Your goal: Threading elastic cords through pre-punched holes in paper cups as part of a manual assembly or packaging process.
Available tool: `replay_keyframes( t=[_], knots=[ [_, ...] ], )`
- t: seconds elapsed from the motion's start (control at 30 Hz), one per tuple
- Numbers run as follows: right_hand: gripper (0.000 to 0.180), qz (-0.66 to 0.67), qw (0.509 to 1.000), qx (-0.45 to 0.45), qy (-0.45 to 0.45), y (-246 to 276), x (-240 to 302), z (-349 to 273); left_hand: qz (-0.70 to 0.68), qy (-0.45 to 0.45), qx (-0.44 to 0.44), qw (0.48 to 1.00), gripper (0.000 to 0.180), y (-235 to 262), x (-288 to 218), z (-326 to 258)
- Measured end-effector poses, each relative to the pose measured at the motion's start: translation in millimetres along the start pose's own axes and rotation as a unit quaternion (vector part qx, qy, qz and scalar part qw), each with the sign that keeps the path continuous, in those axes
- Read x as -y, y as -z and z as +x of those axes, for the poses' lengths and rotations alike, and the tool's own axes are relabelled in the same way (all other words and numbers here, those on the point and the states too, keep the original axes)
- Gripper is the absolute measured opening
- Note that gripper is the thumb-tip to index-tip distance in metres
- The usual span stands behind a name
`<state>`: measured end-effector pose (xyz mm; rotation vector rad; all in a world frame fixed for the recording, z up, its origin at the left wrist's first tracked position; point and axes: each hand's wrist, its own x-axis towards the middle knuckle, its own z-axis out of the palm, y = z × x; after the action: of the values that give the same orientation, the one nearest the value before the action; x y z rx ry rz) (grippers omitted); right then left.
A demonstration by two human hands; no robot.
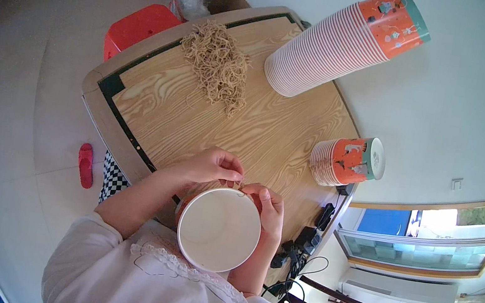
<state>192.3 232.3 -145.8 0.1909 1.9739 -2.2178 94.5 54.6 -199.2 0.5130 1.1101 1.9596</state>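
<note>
We found the wood-grain bench point(152, 118) ahead of the person, its pale, smooth top bordered by a dark strip. At its far right, a tall stack of nested paper buckets point(328, 51) formed a long ribbed column, white rims over an orange and teal printed end; its apparent lean may have been lens bend. Ahead and to the left lay a loose heap of tan twine point(218, 65), kinked and fibrous, its long axis running from far left to near right; the left hand point(211, 167) was nearer to it.

The single paper bucket point(218, 230) sat on the person's side of both hands, close to the chest and between the forearms. Its round mouth faced up toward the camera and its axis ran away from us; inside, the wall was smooth, matte and white. The right hand point(266, 207) was at the far right of its rim, slightly nearer than the left.

A shorter bucket stack point(342, 161) lay to the right, similarly printed.

Smallest was a thin tan strand point(240, 193) at the far rim. The left hand appeared pinched on it, fingertips together. The right hand was curled; we could not tell how tightly, or whether it gripped strand or rim.
</note>
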Motion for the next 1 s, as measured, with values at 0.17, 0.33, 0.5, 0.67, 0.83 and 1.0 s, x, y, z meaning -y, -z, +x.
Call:
replay_keyframes(
  t=[0.17, 0.33, 0.5, 0.67, 0.83, 1.0],
  knots=[
    [0.031, 0.033, 0.999, -0.009, -0.008, -1.2, -3.8, -0.1, -0.062, 0.000, -0.008, 0.998, 0.010, 1.9, -4.9, -3.3],
    [0.015, 0.002, 0.999, -0.038, 0.031, -0.5, -4.9, 21.4, 0.018, -0.017, -0.033, 0.999, 0.011, -0.8, -12.3, -3.0],
    [0.010, -0.032, 0.994, 0.089, -0.049, -3.1, 8.8, 32.1, 0.087, -0.064, -0.065, 0.992, 0.009, -8.0, -25.6, -6.6],
    [0.009, -0.091, 0.989, 0.083, -0.086, -6.1, 13.6, 32.2, 0.119, -0.073, -0.071, 0.988, 0.008, -5.8, -28.0, -8.4],
    [0.008, -0.027, 0.995, 0.047, -0.087, -5.3, 11.0, 26.4, 0.115, -0.063, -0.062, 0.989, 0.008, 2.2, -20.4, -10.1],
    [0.008, -0.008, 0.996, 0.047, -0.071, -2.8, 7.4, 23.3, 0.002, -0.046, -0.047, 0.998, 0.009, 5.2, -16.8, -10.6]
  ],
)
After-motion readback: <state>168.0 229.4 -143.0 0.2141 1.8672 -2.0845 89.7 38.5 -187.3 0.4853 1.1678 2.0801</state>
